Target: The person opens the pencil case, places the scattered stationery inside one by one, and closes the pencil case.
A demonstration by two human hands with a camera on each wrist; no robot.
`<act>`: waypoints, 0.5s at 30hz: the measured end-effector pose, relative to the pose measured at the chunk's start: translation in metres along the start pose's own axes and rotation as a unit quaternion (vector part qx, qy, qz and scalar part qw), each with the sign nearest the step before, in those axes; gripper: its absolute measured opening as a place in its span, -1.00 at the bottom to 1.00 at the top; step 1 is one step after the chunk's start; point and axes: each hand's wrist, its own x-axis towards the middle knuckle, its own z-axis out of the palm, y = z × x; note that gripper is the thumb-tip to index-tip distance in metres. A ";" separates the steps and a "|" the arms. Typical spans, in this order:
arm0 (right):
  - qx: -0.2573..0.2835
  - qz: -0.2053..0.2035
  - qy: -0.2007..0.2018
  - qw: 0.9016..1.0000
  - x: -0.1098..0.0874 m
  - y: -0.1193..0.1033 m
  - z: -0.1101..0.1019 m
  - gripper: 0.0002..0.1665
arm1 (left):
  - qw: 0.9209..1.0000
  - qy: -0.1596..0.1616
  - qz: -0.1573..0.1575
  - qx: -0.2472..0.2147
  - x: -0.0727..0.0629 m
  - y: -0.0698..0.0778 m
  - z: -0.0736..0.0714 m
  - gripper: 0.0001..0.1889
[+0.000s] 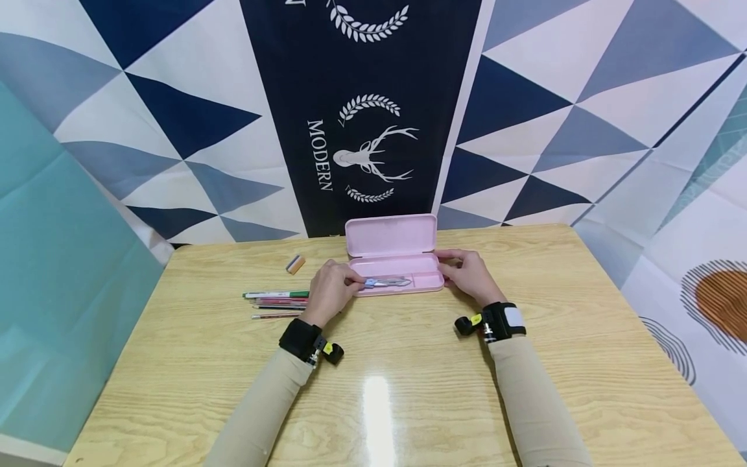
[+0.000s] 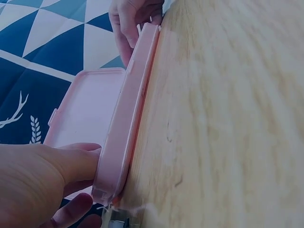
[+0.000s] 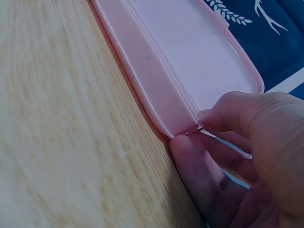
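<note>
A pink pencil case (image 1: 398, 292) stands on the table with its lid (image 1: 391, 236) raised against the backdrop. Inside its front part lies a light blue and silver drawing compass (image 1: 390, 282). My left hand (image 1: 331, 290) reaches over the case's left end and pinches the compass's blue end. In the left wrist view, the thumb and a finger (image 2: 83, 164) go behind the pink front wall, which hides their tips. My right hand (image 1: 469, 275) grips the right end of the case. Its thumb (image 3: 223, 113) presses the rim near the hinge, and a finger (image 3: 187, 154) lies at the bottom corner.
Beside my left hand lie several pens and pencils (image 1: 274, 301), among them a white and green marker (image 1: 275, 294). An eraser (image 1: 296, 264) with an orange and blue side sits farther back. A patterned cloth (image 1: 373, 130) hangs behind the wooden table (image 1: 420, 389).
</note>
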 end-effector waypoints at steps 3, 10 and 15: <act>-0.003 -0.002 0.002 1.000 -0.001 -0.001 0.000 -0.48 | 1.000 0.000 -0.010 -0.006 0.001 0.000 0.000 -0.95; -0.010 -0.007 0.005 1.000 -0.002 -0.002 0.000 -0.49 | 1.000 -0.006 -0.021 -0.002 0.000 0.001 -0.001 -0.94; -0.009 -0.007 0.004 1.000 -0.001 -0.001 0.000 -0.49 | 1.000 -0.003 -0.013 -0.012 0.004 -0.012 0.008 -0.93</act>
